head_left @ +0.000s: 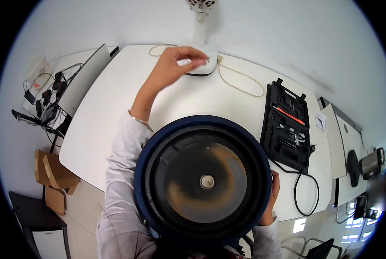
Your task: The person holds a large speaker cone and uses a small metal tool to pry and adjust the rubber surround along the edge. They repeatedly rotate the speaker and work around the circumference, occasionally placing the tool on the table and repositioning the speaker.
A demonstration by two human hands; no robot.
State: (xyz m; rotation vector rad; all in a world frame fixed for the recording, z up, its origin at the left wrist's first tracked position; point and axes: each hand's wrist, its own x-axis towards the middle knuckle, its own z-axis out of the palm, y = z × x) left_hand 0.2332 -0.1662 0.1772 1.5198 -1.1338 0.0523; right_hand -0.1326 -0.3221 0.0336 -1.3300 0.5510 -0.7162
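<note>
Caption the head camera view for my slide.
Left hand over a white stand's base, right hand at the edge of a round blue-rimmed object, open black tool case nearby.

L arm (121,172) out fwd, R arm (266,241) low & close in.
L arm runs up from lower edge, nearly straight; L wrist (152,91) bent so L hand (175,67) pts right, fingers (196,52) curved over thumb (191,67), gap nr base, too blurred to tell if they meet. R hand (273,196) just above R wrist (266,221), fingers up, partly hidden, grip unclear.
</note>
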